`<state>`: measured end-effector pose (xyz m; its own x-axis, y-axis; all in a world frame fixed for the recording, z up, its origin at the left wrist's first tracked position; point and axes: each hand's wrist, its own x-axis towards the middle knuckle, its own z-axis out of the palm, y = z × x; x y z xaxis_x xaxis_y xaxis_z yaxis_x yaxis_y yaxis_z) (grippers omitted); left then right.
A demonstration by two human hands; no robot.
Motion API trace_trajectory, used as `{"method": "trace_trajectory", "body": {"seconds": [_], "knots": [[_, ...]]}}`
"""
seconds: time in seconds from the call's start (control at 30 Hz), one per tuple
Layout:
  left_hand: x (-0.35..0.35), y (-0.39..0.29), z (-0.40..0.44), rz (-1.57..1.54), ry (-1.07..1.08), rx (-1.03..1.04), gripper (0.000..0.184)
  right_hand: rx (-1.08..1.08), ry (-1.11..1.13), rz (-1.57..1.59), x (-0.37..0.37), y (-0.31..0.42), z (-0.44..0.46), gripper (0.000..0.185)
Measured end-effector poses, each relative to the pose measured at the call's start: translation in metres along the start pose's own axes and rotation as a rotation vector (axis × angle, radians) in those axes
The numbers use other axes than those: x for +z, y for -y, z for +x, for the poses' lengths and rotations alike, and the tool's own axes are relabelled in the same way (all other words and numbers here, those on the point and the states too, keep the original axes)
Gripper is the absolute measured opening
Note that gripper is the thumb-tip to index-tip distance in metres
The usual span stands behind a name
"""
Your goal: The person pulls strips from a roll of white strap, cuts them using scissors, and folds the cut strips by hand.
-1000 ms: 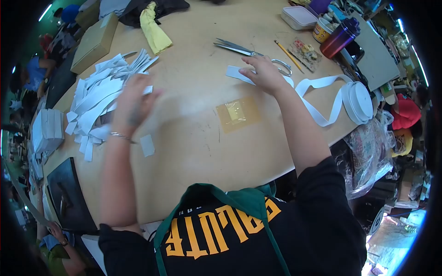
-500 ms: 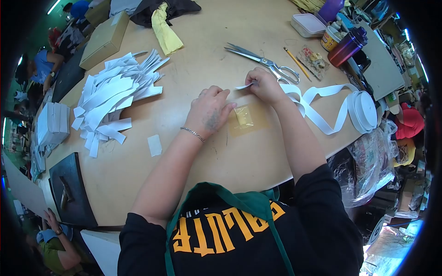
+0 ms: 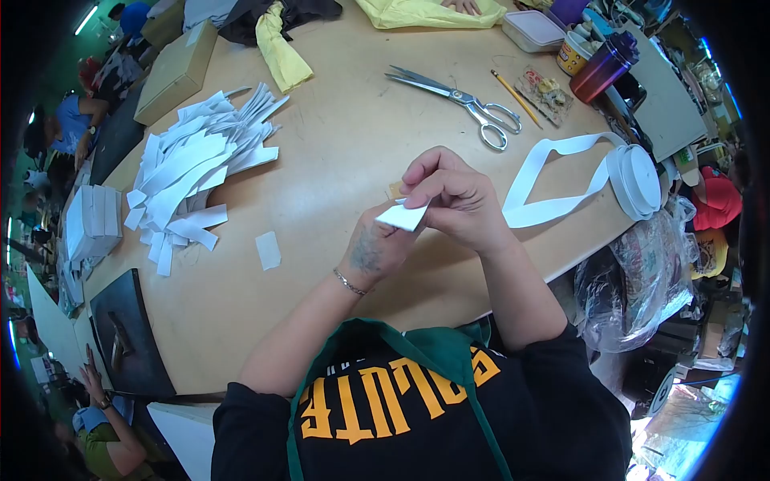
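Note:
Both hands meet over the table in front of the chest, at the end of a white strip (image 3: 401, 217). My left hand (image 3: 377, 244) has its fingers closed on the strip from the left. My right hand (image 3: 457, 200) pinches the same strip from the right. From there the strip passes behind my right hand to a long white band (image 3: 553, 210), which loops to a white roll (image 3: 634, 181) at the right. Large metal scissors (image 3: 465, 100) lie beyond my hands with their blades pointing left. A pile of cut white strips (image 3: 192, 164) is at the left.
A small white piece (image 3: 269, 250) lies left of my arm. At the back right are a pencil (image 3: 515, 96), a tub (image 3: 572, 53) and a purple bottle (image 3: 603, 67). A cardboard box (image 3: 176, 72) stands back left. Another person's hand (image 3: 463, 6) rests on yellow cloth (image 3: 417, 14).
My left hand came from the strip pile to meet my right hand. The strip end, lifted from the table, is now held between both hands. Yellow cloth and another person's hand appear at the back.

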<state>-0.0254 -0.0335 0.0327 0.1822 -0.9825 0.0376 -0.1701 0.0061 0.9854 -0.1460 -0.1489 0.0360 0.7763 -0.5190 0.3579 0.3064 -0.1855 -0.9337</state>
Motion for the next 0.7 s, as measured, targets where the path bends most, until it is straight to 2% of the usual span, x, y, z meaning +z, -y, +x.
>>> {"method": "trace_trajectory", "body": {"seconds": [0.1, 0.23, 0.27, 0.37, 0.4, 0.5, 0.6, 0.7], "knots": [[0.003, -0.003, -0.001, -0.319, -0.075, -0.048, 0.020, -0.037, -0.006, 0.316, -0.003, -0.003, 0.003, 0.009], [0.002, -0.005, -0.001, -0.641, -0.147, -0.164, 0.023, 0.068, -0.130, 0.744, -0.017, 0.002, -0.003, 0.022], [0.001, -0.006, -0.002, -0.625, -0.168, -0.175, 0.022, 0.080, -0.161, 0.816, -0.019, 0.006, -0.004, 0.027], [-0.005, -0.008, 0.002, -0.575, -0.223, -0.198, 0.022, 0.043, -0.074, 0.507, -0.021, 0.033, -0.002, 0.029], [-0.010, -0.009, 0.001, -0.551, -0.240, -0.202, 0.023, 0.086, 0.001, 0.351, -0.027, 0.042, -0.002, 0.027], [-0.012, -0.011, -0.004, -0.541, -0.231, -0.172, 0.024, 0.201, 0.172, 0.155, -0.019, 0.041, 0.005, 0.013], [-0.011, -0.021, -0.012, -0.523, -0.174, -0.182, 0.025, 0.442, -0.012, 0.258, 0.003, 0.028, 0.014, 0.009], [-0.016, -0.021, -0.019, -0.302, -0.082, -0.081, 0.028, 0.468, -0.036, 0.337, 0.011, 0.032, 0.018, 0.012]]}}
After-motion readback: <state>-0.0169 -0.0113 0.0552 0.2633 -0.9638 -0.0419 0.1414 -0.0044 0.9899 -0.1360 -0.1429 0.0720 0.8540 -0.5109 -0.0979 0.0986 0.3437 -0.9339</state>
